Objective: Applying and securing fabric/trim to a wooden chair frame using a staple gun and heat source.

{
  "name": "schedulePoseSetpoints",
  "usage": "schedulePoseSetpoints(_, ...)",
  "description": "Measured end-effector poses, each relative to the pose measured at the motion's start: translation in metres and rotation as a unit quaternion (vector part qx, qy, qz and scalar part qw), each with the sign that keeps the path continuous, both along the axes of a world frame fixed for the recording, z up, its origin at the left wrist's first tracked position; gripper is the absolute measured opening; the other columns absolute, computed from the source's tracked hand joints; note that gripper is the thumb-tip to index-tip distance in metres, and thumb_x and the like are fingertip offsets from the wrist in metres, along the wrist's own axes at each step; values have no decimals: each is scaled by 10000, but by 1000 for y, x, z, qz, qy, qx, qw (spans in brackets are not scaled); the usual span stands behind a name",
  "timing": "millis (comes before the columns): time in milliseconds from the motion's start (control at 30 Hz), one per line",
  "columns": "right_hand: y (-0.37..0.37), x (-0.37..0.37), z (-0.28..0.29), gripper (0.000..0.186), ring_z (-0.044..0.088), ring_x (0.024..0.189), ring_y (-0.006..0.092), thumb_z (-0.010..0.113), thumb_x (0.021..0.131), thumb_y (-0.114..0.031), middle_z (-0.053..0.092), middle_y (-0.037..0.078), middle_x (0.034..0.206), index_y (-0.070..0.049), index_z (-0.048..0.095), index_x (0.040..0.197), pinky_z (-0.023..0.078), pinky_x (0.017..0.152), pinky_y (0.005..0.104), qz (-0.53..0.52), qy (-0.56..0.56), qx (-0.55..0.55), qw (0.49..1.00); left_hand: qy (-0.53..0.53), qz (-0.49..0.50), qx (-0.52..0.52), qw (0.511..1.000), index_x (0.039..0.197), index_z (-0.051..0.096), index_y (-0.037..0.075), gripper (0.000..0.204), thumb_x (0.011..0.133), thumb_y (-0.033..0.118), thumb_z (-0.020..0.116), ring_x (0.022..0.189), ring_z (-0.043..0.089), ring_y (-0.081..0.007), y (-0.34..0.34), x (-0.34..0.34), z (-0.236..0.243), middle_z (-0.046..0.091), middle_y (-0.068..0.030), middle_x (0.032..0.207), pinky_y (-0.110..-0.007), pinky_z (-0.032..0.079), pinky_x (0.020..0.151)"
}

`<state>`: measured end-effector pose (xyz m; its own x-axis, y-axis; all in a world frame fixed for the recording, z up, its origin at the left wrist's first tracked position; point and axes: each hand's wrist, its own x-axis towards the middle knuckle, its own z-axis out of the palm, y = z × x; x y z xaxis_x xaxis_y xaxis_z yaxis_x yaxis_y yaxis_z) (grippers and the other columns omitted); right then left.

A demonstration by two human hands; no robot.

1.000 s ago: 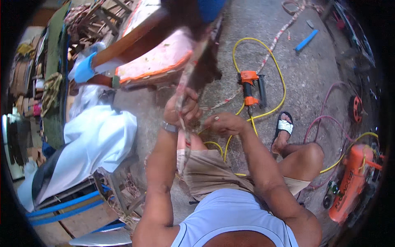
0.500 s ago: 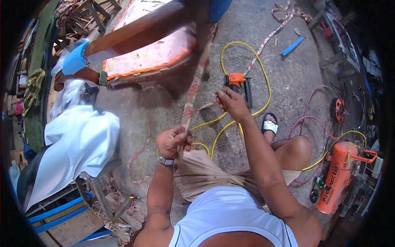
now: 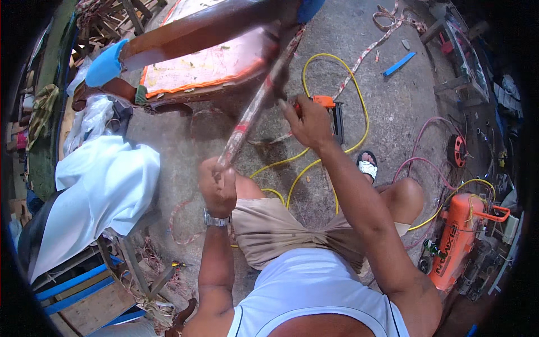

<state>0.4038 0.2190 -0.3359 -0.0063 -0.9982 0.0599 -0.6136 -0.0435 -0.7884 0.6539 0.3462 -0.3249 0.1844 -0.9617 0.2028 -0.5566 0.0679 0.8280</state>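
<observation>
A: State of the left hand [image 3: 218, 185]?

B: Fingers curled into a full fist, closed around the lower end of the patterned strip [image 3: 252, 109]. The strip runs taut from the fist up and to the right, to the edge of the upturned chair frame [image 3: 191, 28].

A: Right hand [image 3: 306, 121]?

B: Fingers bent and drawn together, close beside the strip higher up and in front of the orange staple gun [image 3: 331, 109]. Whether they pinch the strip, grip the tool or both cannot be told; the back of the hand covers the contact.

A: Difference from half a second ago?

B: The left fist has risen along the strip and now sits higher, nearer the frame. The right hand has stayed near the orange tool. The view has tilted, so the chair's orange-edged seat base [image 3: 196, 64] fills more of the top.

A: Surroundings?

B: Yellow hose [image 3: 353, 90] loops on the concrete floor [image 3: 387, 112] round the tool. White cloth [image 3: 101, 191] lies to the left; an orange compressor [image 3: 457, 238] stands to the right, beside the right knee. A sandalled foot [image 3: 367, 165] rests near the hose.

A: Obscured items?

B: The strip's upper attachment is lost in shadow under the frame. The frame's top is cut off by the picture edge.
</observation>
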Motion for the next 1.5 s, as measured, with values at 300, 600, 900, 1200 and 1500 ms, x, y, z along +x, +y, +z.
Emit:
schedulePoseSetpoints(300, -38, 10, 13, 543, 714, 839, 416, 715, 898, -489, 730, 180, 956, -102, 570, 1251, 552, 749, 514, 29, 19, -131, 991, 150, 64, -54, 985, 1210, 559, -48, 267, 1055, 160, 497, 948, 540, -146, 3, 0, -7, 585, -89, 1027, -305, 456, 866)
schedulePoseSetpoints(600, -18, 24, 8, 483, 703, 835, 440, 703, 913, -365, 724, 180, 935, -113, 503, 1274, 537, 763, 547, 70, 4, -70, 995, 221, 13, -39, 974, 1373, 442, -51, 351, 1049, 73, 500, 940, 607, -135, 11, 2, -2, 639, -93, 1026, -283, 490, 863)
schedulePoseSetpoints(900, 17, 40, 19, 454, 690, 837, 467, 662, 911, -286, 720, 219, 949, -72, 489, 1272, 522, 776, 581, 126, 28, -37, 991, 195, 11, -49, 980, 1360, 445, -43, 370, 1022, 64, 553, 888, 572, -93, 14, 5, -4, 640, -60, 996, -263, 470, 854)
schedulePoseSetpoints(1200, 34, 53, 16, 478, 690, 828, 457, 679, 891, -282, 703, 236, 879, -39, 495, 1260, 515, 765, 581, 176, 45, -26, 983, 180, 21, -45, 982, 1349, 468, -48, 365, 1003, 24, 560, 892, 599, -113, 12, 10, -6, 658, -79, 987, -271, 483, 844)
schedulePoseSetpoints(1500, 49, 68, 14, 444, 688, 784, 463, 688, 880, -273, 688, 247, 810, 14, 511, 1169, 526, 720, 565, 213, 23, 8, 977, 204, 17, -34, 978, 1350, 482, -32, 368, 994, 11, 564, 909, 612, -134, 13, 14, -8, 651, -84, 989, -283, 496, 834)
